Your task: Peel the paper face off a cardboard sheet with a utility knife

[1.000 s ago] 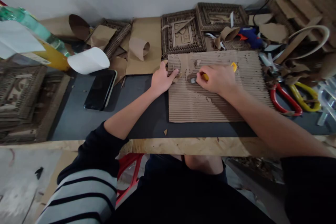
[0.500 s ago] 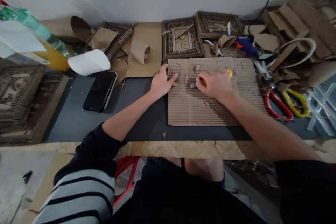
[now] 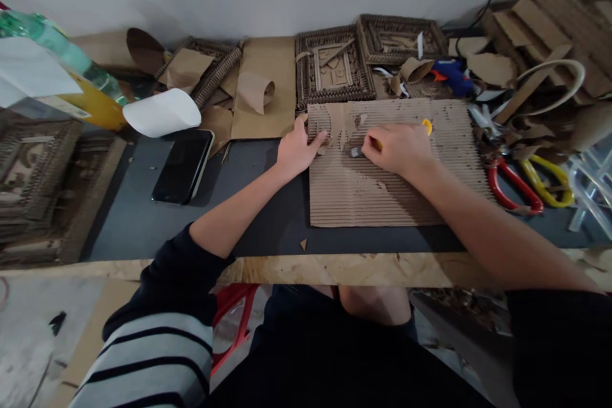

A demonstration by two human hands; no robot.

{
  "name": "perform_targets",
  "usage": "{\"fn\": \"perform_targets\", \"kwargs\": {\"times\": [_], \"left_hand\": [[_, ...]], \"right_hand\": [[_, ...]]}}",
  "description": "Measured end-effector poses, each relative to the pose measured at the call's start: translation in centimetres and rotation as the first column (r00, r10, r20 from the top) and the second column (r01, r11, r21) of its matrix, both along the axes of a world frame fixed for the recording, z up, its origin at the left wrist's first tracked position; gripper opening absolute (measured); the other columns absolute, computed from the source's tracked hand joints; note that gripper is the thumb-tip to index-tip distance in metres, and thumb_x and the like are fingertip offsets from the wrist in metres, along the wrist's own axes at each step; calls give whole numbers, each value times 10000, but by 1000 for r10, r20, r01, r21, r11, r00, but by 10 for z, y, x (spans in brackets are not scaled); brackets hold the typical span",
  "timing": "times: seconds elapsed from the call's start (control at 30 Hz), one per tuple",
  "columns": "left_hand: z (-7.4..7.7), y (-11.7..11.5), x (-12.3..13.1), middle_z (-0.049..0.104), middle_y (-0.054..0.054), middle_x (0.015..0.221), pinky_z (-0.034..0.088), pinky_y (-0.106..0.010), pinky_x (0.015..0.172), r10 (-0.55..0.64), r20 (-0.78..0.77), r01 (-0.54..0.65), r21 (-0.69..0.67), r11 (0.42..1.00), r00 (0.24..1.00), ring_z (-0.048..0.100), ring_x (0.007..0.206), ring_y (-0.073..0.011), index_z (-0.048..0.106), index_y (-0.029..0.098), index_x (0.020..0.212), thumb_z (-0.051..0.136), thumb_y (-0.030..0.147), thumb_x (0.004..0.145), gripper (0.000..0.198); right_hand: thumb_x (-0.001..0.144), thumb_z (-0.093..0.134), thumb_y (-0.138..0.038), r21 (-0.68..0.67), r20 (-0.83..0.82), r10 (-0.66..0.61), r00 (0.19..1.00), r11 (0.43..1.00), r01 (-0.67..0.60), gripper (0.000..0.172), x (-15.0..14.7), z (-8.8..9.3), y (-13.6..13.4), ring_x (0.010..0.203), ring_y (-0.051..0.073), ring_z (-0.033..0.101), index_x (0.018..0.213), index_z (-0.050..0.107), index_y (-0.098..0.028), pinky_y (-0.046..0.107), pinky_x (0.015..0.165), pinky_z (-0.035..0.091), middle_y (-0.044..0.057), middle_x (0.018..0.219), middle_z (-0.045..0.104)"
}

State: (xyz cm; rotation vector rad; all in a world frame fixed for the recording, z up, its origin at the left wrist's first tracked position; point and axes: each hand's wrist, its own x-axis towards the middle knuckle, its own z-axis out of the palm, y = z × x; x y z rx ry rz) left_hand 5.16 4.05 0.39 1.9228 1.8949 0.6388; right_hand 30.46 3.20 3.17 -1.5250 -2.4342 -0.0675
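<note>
A ridged sheet of corrugated cardboard (image 3: 382, 204) lies flat on the dark work surface, its top layer torn in places. At its left edge rests my left hand (image 3: 297, 152), thumb and forefinger spread, the thumb on the sheet beside a small curled scrap of cardboard (image 3: 323, 147). My right hand (image 3: 401, 150) is closed around a yellow utility knife (image 3: 427, 126), whose yellow end shows behind the hand. The knife's grey tip (image 3: 356, 152) points left, low over the sheet's upper middle; whether it touches I cannot tell.
A phone (image 3: 183, 166), a white paper roll (image 3: 162, 113) and bottles (image 3: 102, 108) stand left. Cardboard frames (image 3: 335, 67) line the back. Rightward are a blue glue gun (image 3: 452, 78), red-handled pliers (image 3: 516, 188), a yellow handle (image 3: 547, 182) and clear sticks (image 3: 590, 191).
The view has shifted slightly, so most things sit a little further right. My right hand with the utility knife has hardly moved over the sheet; my left hand stays at its edge.
</note>
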Motion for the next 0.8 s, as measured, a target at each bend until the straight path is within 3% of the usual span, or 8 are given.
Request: {"fn": "perform_targets", "kwargs": {"times": [0.33, 0.5, 0.57, 0.63, 0.7, 0.8], "left_hand": [[3, 1, -3, 789, -71, 904, 641, -426, 868, -27, 27, 27, -5, 1000, 999, 812, 938, -330, 562, 210, 1420, 645, 598, 1037, 552], [-1, 4, -4, 786, -72, 905, 646, -451, 868, -46, 35, 46, 16, 999, 998, 809, 947, -334, 571, 256, 1383, 627, 632, 1034, 516], [-2, 4, -4, 793, -76, 919, 647, -447, 863, -39, 31, 38, 21, 999, 999, 807, 953, -325, 585, 264, 1333, 628, 630, 1039, 472], [-2, 4, -3, 791, -79, 914, 642, -434, 841, -26, 23, 25, 5, 1000, 999, 807, 943, -318, 597, 259, 1279, 631, 630, 1043, 442], [0, 3, -2, 782, -74, 898, 632, -425, 818, -17, 21, 17, -11, 1000, 1000, 807, 928, -315, 600, 260, 1239, 629, 640, 1045, 427], [1, 2, 0, 778, -63, 886, 615, -417, 791, -14, 24, 14, -14, 1000, 1000, 803, 912, -318, 586, 262, 1228, 627, 642, 1045, 423]], "right_hand": [[1067, 440, -395, -38, 8, -22, 1000, 999, 23, 389, -14, 2, -4, 880, 308, 729, 953, 773, -229, 407, 757, 443, 126, 985, 826], [1128, 373, -428, -40, -123, -230, 965, 973, 227, 460, -7, -5, 5, 908, 351, 741, 1073, 778, -218, 452, 762, 490, 152, 964, 808], [1152, 353, -483, 37, -208, -243, 948, 966, 256, 489, 1, -6, 9, 1016, 395, 731, 1147, 775, -237, 521, 841, 523, 169, 1023, 805], [1150, 392, -537, 171, -289, -133, 948, 967, 188, 453, 8, -7, 11, 1183, 423, 688, 1225, 761, -285, 595, 958, 525, 176, 1172, 796], [1140, 456, -549, 251, -314, 98, 944, 968, -17, 391, 10, -7, 10, 1261, 398, 666, 1256, 747, -316, 600, 1029, 528, 154, 1280, 776], [1141, 511, -509, 175, -281, 393, 876, 918, -355, 343, 3, -10, 6, 1145, 317, 731, 1202, 757, -277, 498, 980, 583, 112, 1216, 796]]}}
